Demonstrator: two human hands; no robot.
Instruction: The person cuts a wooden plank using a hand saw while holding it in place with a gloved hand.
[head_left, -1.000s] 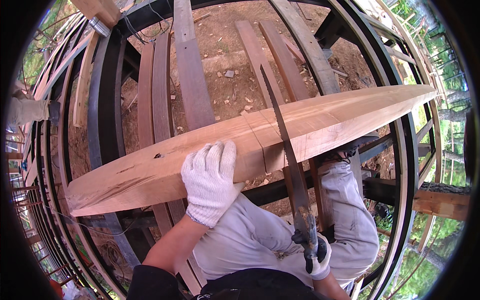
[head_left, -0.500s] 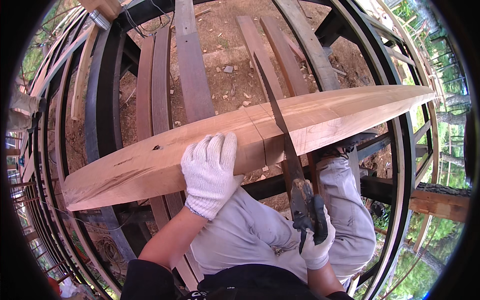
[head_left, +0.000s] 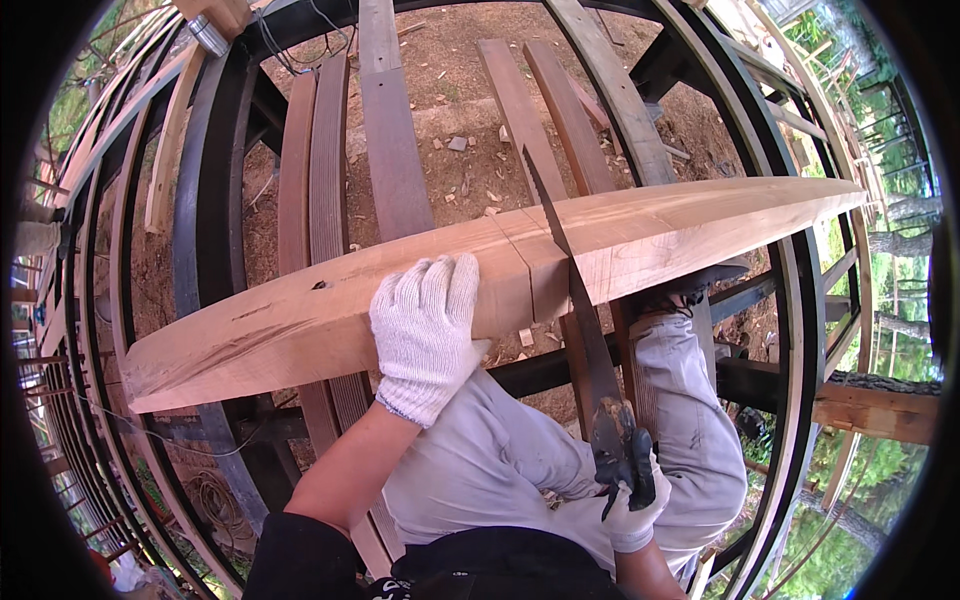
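Note:
A long, thick wooden beam [head_left: 400,285] lies crosswise before me, its saw-marked lines showing near the middle. My left hand [head_left: 428,335], in a white knit glove, rests on the beam's near edge with its fingers lying flat over the top. In my right hand [head_left: 632,500], gloved in white and black, is the handle of a handsaw [head_left: 596,352]. The dark blade runs up and away from me and sits in the beam, just right of a crosswise line. My knees are bent below the beam.
Reddish-brown planks [head_left: 325,180] and a grey board [head_left: 395,150] lie lengthwise under the beam. Black steel joists [head_left: 210,190] run along both sides, with gaps down to bare earth [head_left: 455,110] strewn with wood chips. A coil of cable [head_left: 215,500] lies low at the left.
The saw has been drawn back toward me, so less blade shows beyond the beam. My right hand is lower and slightly right; my left hand stays on the beam.

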